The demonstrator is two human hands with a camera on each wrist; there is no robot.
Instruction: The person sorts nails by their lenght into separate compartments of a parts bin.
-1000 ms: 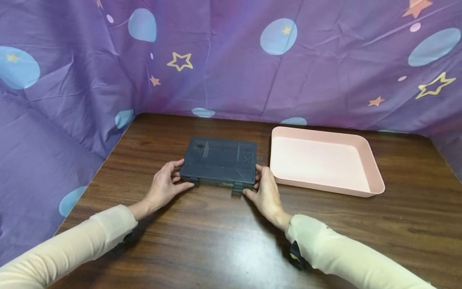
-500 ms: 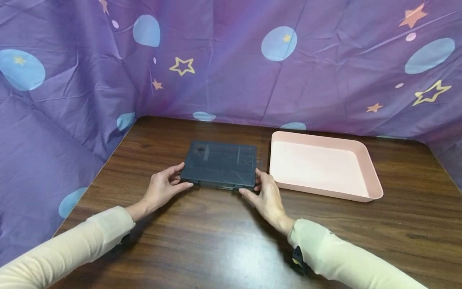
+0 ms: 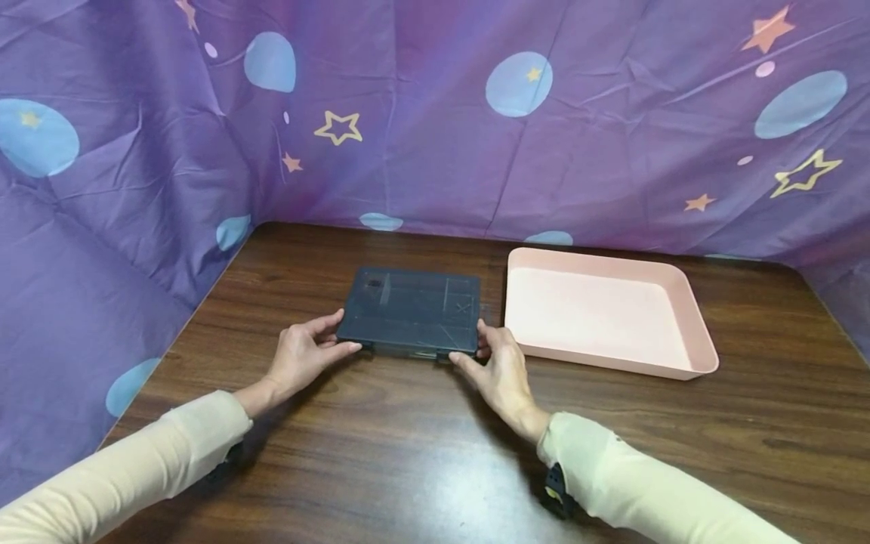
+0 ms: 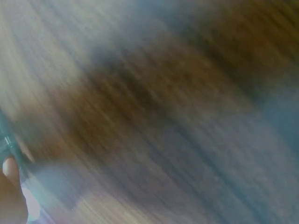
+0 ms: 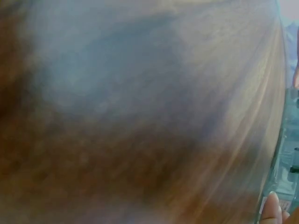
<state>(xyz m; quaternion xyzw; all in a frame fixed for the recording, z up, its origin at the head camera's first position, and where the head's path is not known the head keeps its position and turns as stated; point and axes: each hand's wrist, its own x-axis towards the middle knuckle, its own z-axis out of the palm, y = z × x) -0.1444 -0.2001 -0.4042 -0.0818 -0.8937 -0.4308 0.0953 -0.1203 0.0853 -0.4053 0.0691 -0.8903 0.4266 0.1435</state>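
Note:
A dark, see-through plastic storage case (image 3: pixel 411 308) lies flat on the brown wooden table, its lid down. Dividers show faintly through the lid. My left hand (image 3: pixel 299 357) grips the case's left front corner, thumb by the left latch and fingers along the side. At the opposite corner my right hand (image 3: pixel 504 370) holds the case, with its thumb against the right front latch (image 3: pixel 443 356). Only a strip of the case (image 4: pixel 5 135) and the left thumb (image 4: pixel 11 172) enter the left wrist view. A right fingertip (image 5: pixel 271 207) touches the case at the right wrist view's edge.
A shallow pink tray (image 3: pixel 695 321) stands just right of the case, close to my right hand. The wooden table (image 3: pixel 381 453) stretches toward me. A purple curtain (image 3: pixel 435 143) with stars and blue ovals hangs behind and at the left.
The right front latch flap stuck out from the case a second ago; now it lies against the front under my right thumb. The left hand keeps its hold, and the view has shifted slightly.

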